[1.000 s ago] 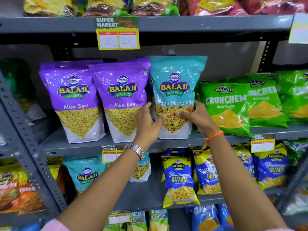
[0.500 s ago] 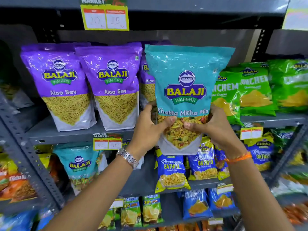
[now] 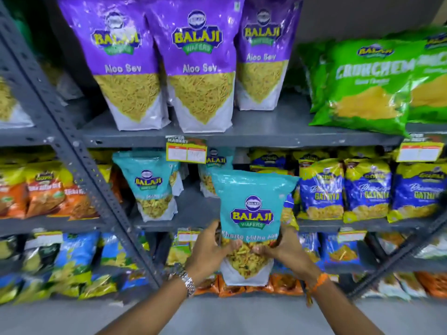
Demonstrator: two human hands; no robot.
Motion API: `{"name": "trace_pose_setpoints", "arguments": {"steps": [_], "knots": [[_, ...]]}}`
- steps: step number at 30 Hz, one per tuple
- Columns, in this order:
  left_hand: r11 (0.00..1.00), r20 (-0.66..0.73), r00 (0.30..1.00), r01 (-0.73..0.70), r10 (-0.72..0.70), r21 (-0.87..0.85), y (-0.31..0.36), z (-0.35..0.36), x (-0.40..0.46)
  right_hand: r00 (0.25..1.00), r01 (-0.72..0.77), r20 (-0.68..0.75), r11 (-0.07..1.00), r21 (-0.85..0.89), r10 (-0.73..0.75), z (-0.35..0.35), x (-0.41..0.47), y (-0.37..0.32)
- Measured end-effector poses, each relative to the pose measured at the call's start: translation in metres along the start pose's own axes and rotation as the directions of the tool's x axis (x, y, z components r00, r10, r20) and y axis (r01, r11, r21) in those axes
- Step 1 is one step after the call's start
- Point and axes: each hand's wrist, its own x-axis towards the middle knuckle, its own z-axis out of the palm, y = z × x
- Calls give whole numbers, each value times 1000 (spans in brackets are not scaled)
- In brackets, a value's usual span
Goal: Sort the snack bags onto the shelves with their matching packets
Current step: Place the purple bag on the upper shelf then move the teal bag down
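Observation:
I hold a teal Khatta Mitha Mix bag upright in front of the middle shelf. My left hand grips its lower left side and my right hand its lower right side. Two matching teal bags stand on that middle shelf, one at the left and one further back behind the price tag. Three purple Aloo Sev bags stand on the shelf above.
Green Crunchem bags lie on the upper shelf at right. Blue Gathiya packets fill the middle shelf's right side, orange packets the left bay. A slanted grey upright crosses left of centre. Lower shelves hold several small packets.
Both hands have carried the teal bag down and off the upper shelf, from beside the purple bags to the level of the middle shelf. The view has tilted downward.

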Motion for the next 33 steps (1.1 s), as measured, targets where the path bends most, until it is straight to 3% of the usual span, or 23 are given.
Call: {"name": "trace_pose_setpoints", "arguments": {"steps": [5,12,17,33], "knots": [[999,-19,999,33,-33,-7,-47,-12,28,998,-45,46,999,25,44,23,42,33],[999,-139,989,-41,43,13,-37,-43,104,998,18,60,996,-92,-12,37,136,12],[1000,-173,985,5,-1,21,-31,-59,145,995,68,82,995,-77,-61,52,187,1],[996,-141,988,64,-54,67,-79,-71,184,999,29,27,993,-112,-27,67,231,44]]}}
